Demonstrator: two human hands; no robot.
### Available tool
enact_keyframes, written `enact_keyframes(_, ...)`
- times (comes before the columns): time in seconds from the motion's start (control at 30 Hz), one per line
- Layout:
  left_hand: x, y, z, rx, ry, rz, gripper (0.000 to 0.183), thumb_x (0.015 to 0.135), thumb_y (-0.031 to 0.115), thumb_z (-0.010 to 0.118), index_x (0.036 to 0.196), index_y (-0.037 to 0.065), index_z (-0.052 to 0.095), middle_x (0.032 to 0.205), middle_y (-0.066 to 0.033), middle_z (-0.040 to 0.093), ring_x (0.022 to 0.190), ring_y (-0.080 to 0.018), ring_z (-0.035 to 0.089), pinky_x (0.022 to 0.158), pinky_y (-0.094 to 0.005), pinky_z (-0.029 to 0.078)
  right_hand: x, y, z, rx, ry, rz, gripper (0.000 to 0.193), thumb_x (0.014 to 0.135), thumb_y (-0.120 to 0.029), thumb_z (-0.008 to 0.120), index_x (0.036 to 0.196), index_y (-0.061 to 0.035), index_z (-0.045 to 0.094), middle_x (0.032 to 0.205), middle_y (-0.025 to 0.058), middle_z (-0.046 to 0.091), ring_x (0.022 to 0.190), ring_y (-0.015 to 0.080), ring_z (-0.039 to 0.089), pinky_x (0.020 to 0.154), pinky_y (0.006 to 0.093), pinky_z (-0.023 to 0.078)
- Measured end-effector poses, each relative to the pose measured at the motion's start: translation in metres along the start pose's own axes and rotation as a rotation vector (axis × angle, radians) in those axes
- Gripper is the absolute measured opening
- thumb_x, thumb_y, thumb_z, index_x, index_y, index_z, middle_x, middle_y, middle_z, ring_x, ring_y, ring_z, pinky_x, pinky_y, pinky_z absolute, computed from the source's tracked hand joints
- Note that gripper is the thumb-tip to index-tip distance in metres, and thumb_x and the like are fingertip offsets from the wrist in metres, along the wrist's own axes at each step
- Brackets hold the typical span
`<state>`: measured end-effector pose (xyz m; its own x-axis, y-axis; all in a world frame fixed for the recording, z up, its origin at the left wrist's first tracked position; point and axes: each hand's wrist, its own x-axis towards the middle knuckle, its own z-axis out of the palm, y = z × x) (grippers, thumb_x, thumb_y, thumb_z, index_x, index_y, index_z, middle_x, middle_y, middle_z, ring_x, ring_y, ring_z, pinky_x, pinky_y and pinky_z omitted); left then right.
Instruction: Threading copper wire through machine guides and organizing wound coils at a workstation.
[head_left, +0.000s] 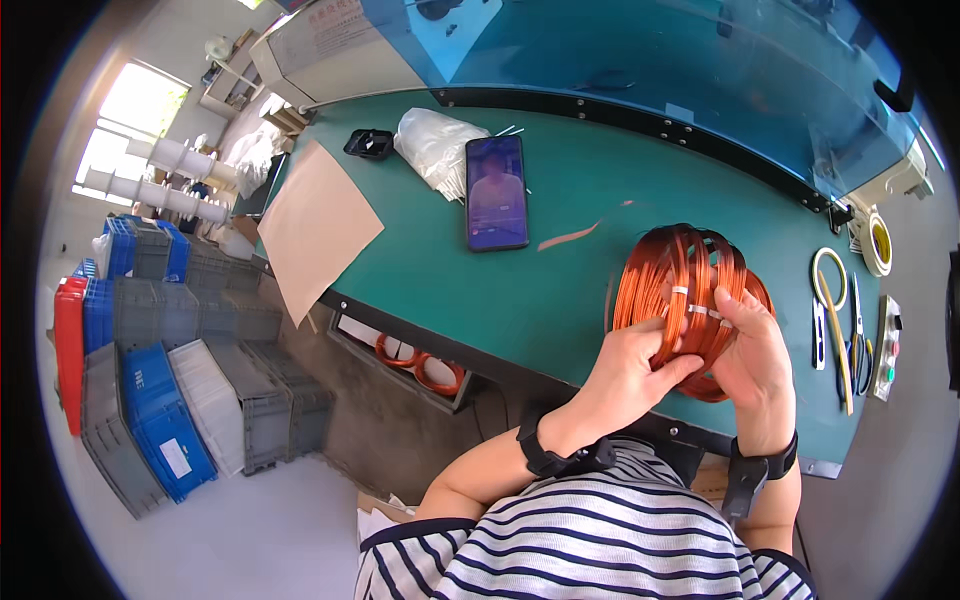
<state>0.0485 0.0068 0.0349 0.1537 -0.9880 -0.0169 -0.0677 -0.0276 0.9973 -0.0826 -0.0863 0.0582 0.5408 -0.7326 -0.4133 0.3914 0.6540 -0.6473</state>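
Observation:
A thick bundle of orange-brown copper wire coils (648, 285) rests at the near right of the green bench, with short white bands (703, 312) around some of the loops. My left hand (635, 368) is closed on the near left side of the coils, its thumb and fingers pinching the wire. From the right, my right hand (752, 350) wraps the same coils, with its thumb over the wire beside a white band. Some of my fingertips are hidden among the loops. Both wrists wear black straps.
A phone (497, 200) stands beside a plastic bag (435, 148) on the bench (425, 280). Brown paper (318, 230) overhangs the left edge. Scissors (858, 350) and a tape roll (878, 246) lie right. A blue transparent cover (640, 70) spans the back. Crates (160, 310) are stacked left; a drawer (350, 330) holds coils.

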Motion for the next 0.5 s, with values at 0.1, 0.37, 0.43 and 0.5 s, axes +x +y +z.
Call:
enact_keyframes(0.1,-0.006,-0.003,-0.014,-0.159,0.173,-0.015,0.014,0.087,0.013,0.064,0.093,0.001,0.063,0.081,-0.0017,0.061,0.068,-0.0041,0.05,0.061,-0.0212,0.042,0.003,-0.001,0.009,0.027,0.046,0.011,0.032,0.094,-0.011,0.046,0.121,0.0045,0.046,0.116,0.0207,0.057,0.104,0.0288,0.06,0.083,0.0363,0.054)
enact_keyframes(0.37,-0.003,-0.007,-0.028,-0.086,-0.145,-0.074,0.022,0.091,0.02,0.059,0.095,-0.001,0.062,0.078,-0.009,0.063,0.07,-0.0128,0.056,0.066,-0.0284,0.046,-0.007,0.003,0.022,0.024,0.01,0.063,0.033,0.095,-0.01,0.045,0.122,0.0073,0.044,0.119,0.0207,0.055,0.111,0.0281,0.056,0.091,0.0395,0.049)
enact_keyframes(0.43,-0.004,-0.006,-0.025,0.161,-0.344,-0.108,0.02,0.09,0.018,0.059,0.099,-0.001,0.061,0.075,-0.0131,0.06,0.068,-0.0123,0.055,0.063,-0.0293,0.045,-0.004,0.006,0.029,-0.017,0.029,0.058,0.035,0.095,-0.011,0.044,0.125,0.0072,0.042,0.122,0.0211,0.053,0.11,0.0278,0.056,0.092,0.04,0.049)
enact_keyframes(0.5,-0.011,-0.005,-0.022,0.087,-0.222,-0.079,0.023,0.089,0.02,0.06,0.085,-0.003,0.059,0.062,-0.0121,0.053,0.056,-0.0133,0.049,0.054,-0.0322,0.041,-0.004,0.005,0.03,-0.051,0.045,0.064,0.041,0.095,-0.012,0.043,0.131,0.0072,0.035,0.126,0.0213,0.05,0.111,0.028,0.055,0.092,0.0398,0.048)
